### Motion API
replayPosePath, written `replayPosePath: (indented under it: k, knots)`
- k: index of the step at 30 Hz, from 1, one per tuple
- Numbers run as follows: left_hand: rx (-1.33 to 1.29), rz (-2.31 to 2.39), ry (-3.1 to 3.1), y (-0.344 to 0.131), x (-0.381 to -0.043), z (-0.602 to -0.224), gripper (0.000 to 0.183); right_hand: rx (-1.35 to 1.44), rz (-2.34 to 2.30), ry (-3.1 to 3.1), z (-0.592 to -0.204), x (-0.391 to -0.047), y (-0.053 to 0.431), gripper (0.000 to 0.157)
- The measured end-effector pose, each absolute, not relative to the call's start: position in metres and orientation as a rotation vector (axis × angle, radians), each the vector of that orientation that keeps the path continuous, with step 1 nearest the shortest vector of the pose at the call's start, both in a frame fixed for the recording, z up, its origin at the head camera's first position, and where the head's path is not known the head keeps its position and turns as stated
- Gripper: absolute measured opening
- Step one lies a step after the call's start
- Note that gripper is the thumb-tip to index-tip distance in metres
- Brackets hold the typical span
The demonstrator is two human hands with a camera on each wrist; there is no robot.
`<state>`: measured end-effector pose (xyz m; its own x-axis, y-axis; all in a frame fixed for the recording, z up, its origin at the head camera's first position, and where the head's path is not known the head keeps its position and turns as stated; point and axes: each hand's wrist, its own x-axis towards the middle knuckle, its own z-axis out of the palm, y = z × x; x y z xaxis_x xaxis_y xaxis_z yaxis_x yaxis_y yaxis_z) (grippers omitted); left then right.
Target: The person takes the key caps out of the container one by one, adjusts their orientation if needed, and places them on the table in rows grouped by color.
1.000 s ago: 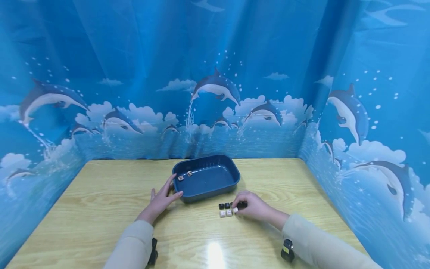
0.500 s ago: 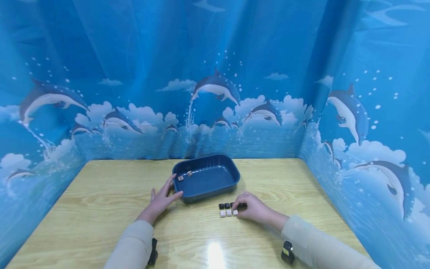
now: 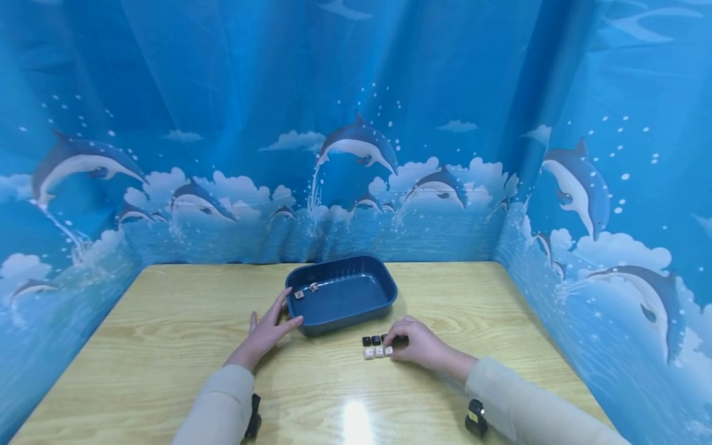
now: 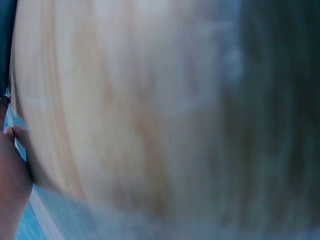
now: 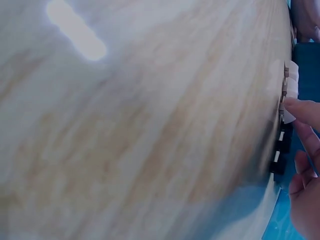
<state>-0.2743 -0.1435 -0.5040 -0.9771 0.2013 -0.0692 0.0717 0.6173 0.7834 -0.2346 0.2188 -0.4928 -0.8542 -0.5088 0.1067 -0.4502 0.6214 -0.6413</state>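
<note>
A dark blue plastic basin (image 3: pixel 342 324) stands toward the back of the table, with two small keycaps (image 3: pixel 299 295) lying at the left of its floor. My left hand (image 3: pixel 266 334) touches the basin's near left corner, thumb and fingers spread along the rim. In front of the basin are a row of black keycaps (image 3: pixel 376 340) and a row of white keycaps (image 3: pixel 369 354). My right hand (image 3: pixel 418 346) pinches the rightmost white keycap (image 3: pixel 389 351), at the row's end. Its fingers hide part of the black row. The right wrist view shows the thumb (image 5: pixel 300 107) against that white keycap.
The wooden table (image 3: pixel 311 395) runs back to a blue dolphin-print curtain (image 3: pixel 245 154), which also lines both sides. A bright light reflection (image 3: pixel 358 423) lies on the near table surface. Black wrist cameras (image 3: pixel 476 417) sit below the sleeves.
My right hand has lowered the white keycap slightly and shifted it left, close to the other white ones. The left hand and the basin have stayed put.
</note>
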Motion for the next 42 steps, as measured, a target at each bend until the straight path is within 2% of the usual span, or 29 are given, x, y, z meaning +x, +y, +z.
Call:
replayPosePath:
  k: [7, 19, 32, 42]
  knots:
    - [0.226, 1.292, 2.693, -0.148, -0.273, -0.502, 0.082, -0.755, -1.108, 2.731, -0.478, -0.243, 0.215, 0.028]
    - [0.193, 1.277, 2.693, -0.151, -0.267, -0.512, 0.083, -0.779, -1.235, 2.607, -0.454, -0.263, 0.190, 0.025]
    - [0.197, 1.327, 2.698, -0.148, -0.272, -0.515, 0.085, -0.790, -1.288, 2.411, -0.427, -0.307, 0.141, 0.029]
    - [0.177, 1.322, 2.703, -0.143, -0.277, -0.511, 0.086, -0.810, -1.185, 2.358, -0.425, -0.337, 0.104, 0.036]
